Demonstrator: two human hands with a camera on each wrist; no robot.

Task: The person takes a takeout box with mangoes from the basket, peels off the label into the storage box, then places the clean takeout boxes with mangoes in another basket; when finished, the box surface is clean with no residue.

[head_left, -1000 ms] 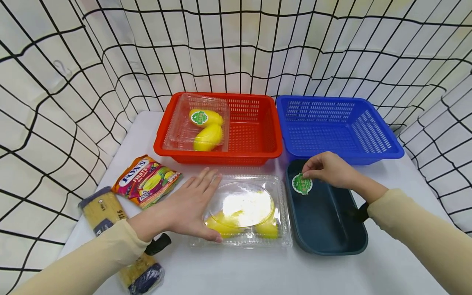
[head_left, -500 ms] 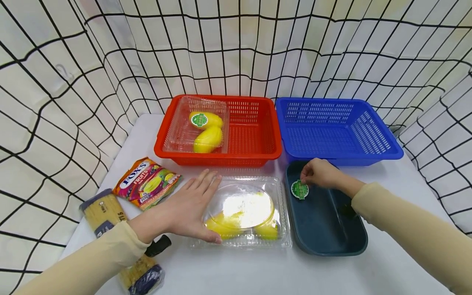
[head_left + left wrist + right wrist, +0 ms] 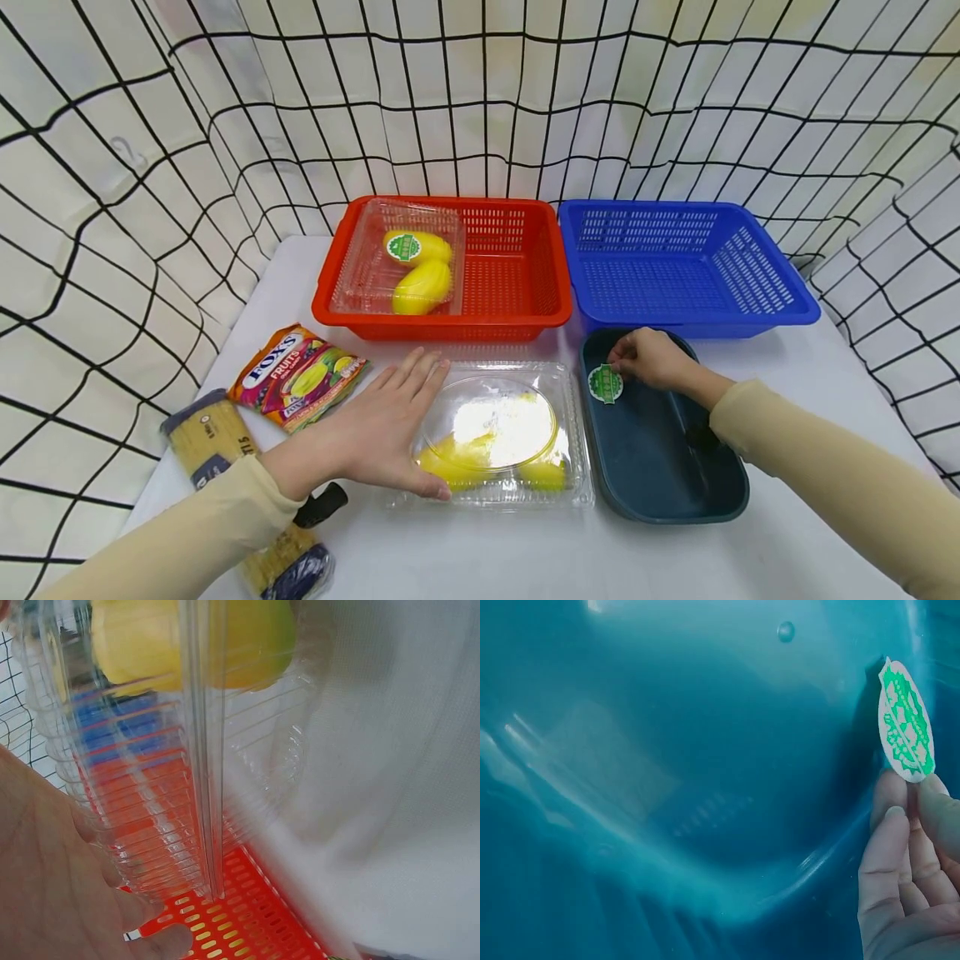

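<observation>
A green and white sticker (image 3: 605, 384) is pinched between the thumb and fingertips of my right hand (image 3: 654, 358), over the far left part of a dark teal tray (image 3: 660, 458). The right wrist view shows the sticker (image 3: 906, 724) standing up from the fingertips, its printed face visible. My left hand (image 3: 393, 425) lies with straight, spread fingers along the left side of a lidded clear plastic box (image 3: 573, 417). Yellow mangoes (image 3: 457, 467) show through its lid, partly hidden by glare. In the left wrist view the fingers rest beside the ridged box wall (image 3: 142, 817).
Behind stands a red basket (image 3: 517, 321) holding another clear box of mangoes (image 3: 423, 287), one bearing a similar sticker (image 3: 403, 247). A blue basket (image 3: 697, 321) adjoins it on the right. At left lie a Fox's candy bag (image 3: 300, 375) and a pasta pack (image 3: 213, 433). Black netting encloses the table.
My right hand has moved slightly left and nearer with the sticker, lower over the tray. The left hand stays at the box. The head view has tilted a little.
</observation>
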